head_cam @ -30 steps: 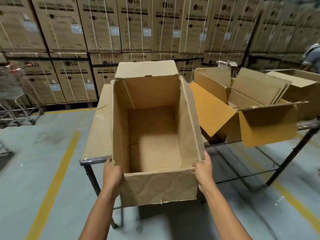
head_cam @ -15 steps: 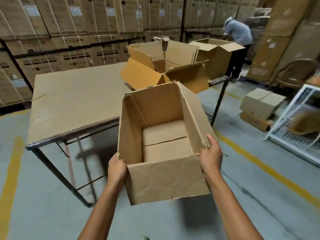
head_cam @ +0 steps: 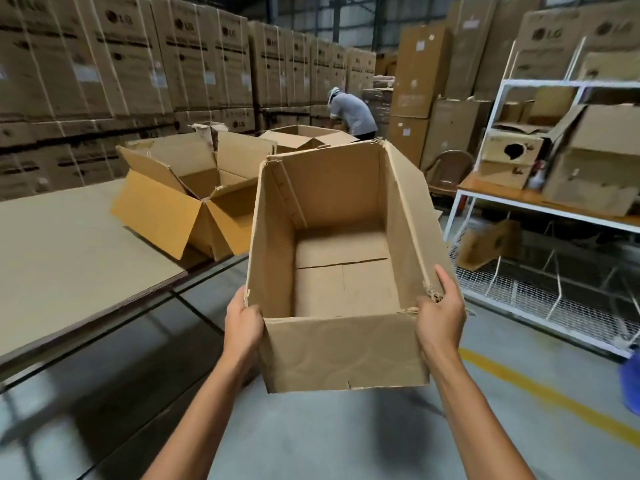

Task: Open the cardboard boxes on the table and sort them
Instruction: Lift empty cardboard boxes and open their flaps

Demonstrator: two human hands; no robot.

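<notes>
Now the open box [head_cam: 343, 351] sits between the left hand [head_cam: 242, 323] and right hand [head_cam: 440, 313], both gripping its near corners.

Both arms stretch forward, forearms angling up from below. Left grip [head_cam: 244, 323] curls round the near-left corner of the box [head_cam: 343, 355]; right grip [head_cam: 440, 313] clasps the near-right corner, fingers up the outer wall.

LG logos mark the stacked cartons [head_cam: 138, 64] and one carton [head_cam: 561, 46] at far right.
</notes>
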